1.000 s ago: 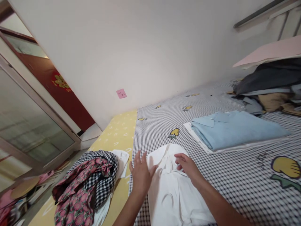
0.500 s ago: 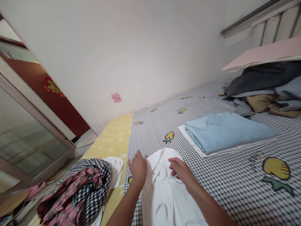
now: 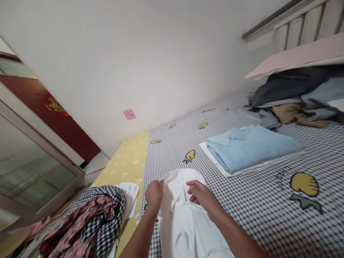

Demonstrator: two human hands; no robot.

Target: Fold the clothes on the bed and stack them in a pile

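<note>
Here, low in the frame's centre, a rumpled white cloth shirt (image 3: 182, 222) lies on the black-and-white checked bedsheet (image 3: 242, 204); the left hand (image 3: 154, 193) is clenched on its left edge; the right hand (image 3: 201, 195) pinches fabric near the collar.

Bare checked sheet (image 3: 172, 150) runs free from the white shirt (image 3: 185, 218) up to the wall (image 3: 161, 53), and a wide stretch lies open to the right of the right hand (image 3: 201, 195). Farther right and back, a folded blue shirt (image 3: 249, 147) bars the way, with a clothes heap (image 3: 292, 96) behind it. A checked and floral pile (image 3: 91, 222) crowds the left hand (image 3: 153, 193), with only a yellow strip (image 3: 126, 161) clear above it
</note>
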